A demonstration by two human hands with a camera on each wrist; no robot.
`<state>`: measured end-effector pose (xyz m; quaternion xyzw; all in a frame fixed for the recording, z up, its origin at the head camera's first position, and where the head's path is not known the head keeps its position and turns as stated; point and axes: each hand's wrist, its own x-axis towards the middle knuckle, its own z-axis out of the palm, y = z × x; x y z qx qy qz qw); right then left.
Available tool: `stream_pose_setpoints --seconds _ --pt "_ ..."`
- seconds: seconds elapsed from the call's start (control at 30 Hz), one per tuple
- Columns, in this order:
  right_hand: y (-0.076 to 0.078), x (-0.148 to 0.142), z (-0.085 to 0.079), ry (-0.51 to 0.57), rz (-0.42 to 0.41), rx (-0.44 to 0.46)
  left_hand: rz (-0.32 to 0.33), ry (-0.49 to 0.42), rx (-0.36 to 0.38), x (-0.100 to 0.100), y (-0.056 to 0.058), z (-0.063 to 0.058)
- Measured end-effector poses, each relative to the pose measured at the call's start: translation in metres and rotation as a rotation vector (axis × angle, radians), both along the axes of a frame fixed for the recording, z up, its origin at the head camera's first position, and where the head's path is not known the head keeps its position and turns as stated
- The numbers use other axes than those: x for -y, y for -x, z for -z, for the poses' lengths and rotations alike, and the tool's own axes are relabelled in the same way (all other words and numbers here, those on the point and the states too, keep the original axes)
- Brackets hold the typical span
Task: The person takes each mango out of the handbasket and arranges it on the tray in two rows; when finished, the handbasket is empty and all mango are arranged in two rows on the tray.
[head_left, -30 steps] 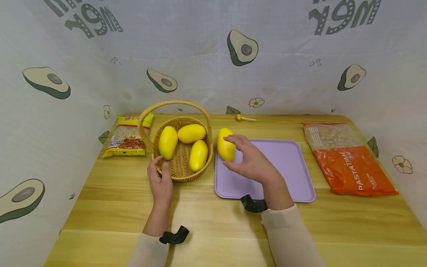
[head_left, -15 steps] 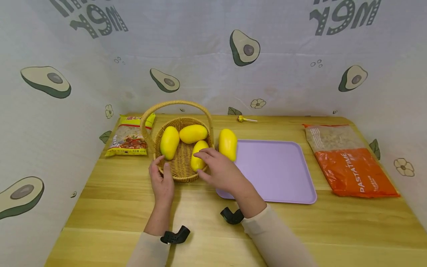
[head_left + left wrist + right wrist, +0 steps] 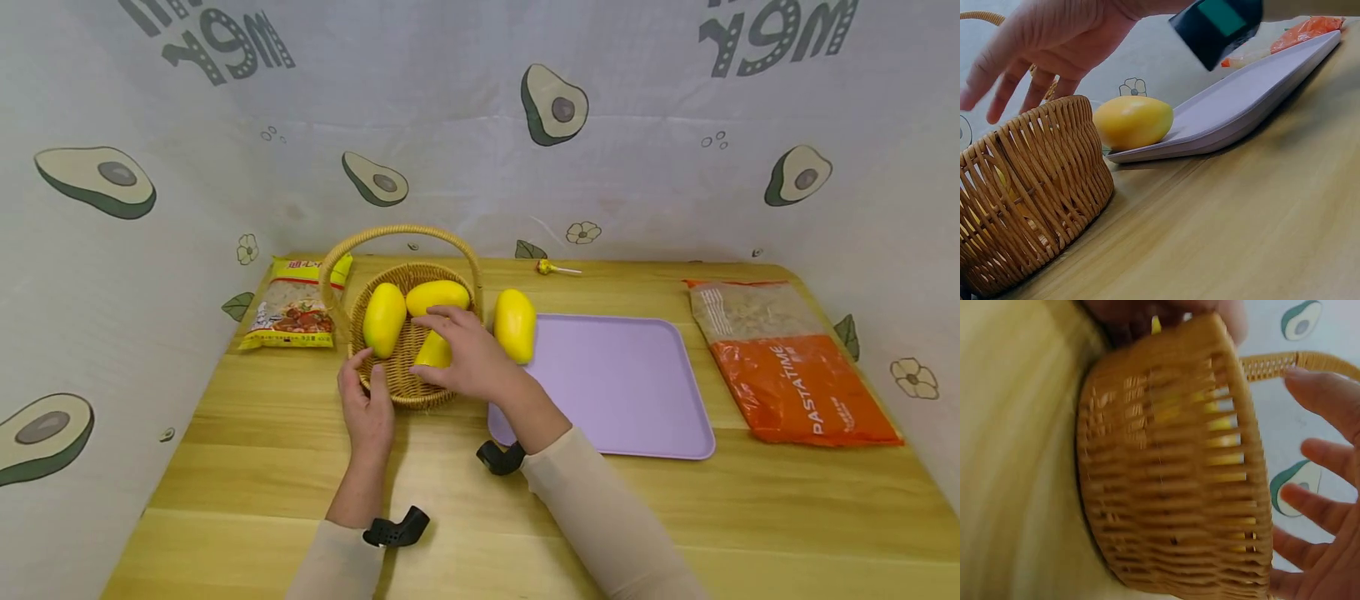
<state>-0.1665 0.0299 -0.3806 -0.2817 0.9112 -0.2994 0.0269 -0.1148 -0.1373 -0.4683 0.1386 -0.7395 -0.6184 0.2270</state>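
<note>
A wicker basket (image 3: 405, 397) with an arched handle holds a left yellow mango (image 3: 385, 317), a back mango (image 3: 437, 297) and a right mango (image 3: 433, 353). My right hand (image 3: 468, 354) hovers over the right mango and partly hides it, thumb and fingers spread apart. In the left wrist view, the fingers (image 3: 1007, 87) of that hand point down above the basket's rim. My left hand (image 3: 369, 412) rests against the basket's near left side, fingertips at the rim. Another mango (image 3: 515, 325) lies on the left end of the lilac tray (image 3: 622, 383).
A yellow food packet (image 3: 292, 304) lies left of the basket. An orange pasta bag (image 3: 802, 383) lies at the table's right. A lollipop (image 3: 555, 267) lies at the back, before the avocado-print cloth (image 3: 465, 108).
My right hand has moved left, away from the mango on the tray, to above the right mango in the basket. The left hand stays at the basket's side.
</note>
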Motion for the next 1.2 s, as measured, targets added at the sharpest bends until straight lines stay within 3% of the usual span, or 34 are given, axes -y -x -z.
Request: stream_pose_setpoints --seconds 0.3,1.2 --pt "0.019 0.002 -0.002 -0.144 -0.078 0.1 0.015 -0.013 0.004 -0.001 -0.001 0.0" --pt "0.025 0.008 0.005 -0.29 -0.154 0.085 0.031 -0.055 -0.003 0.0 0.0 0.002"
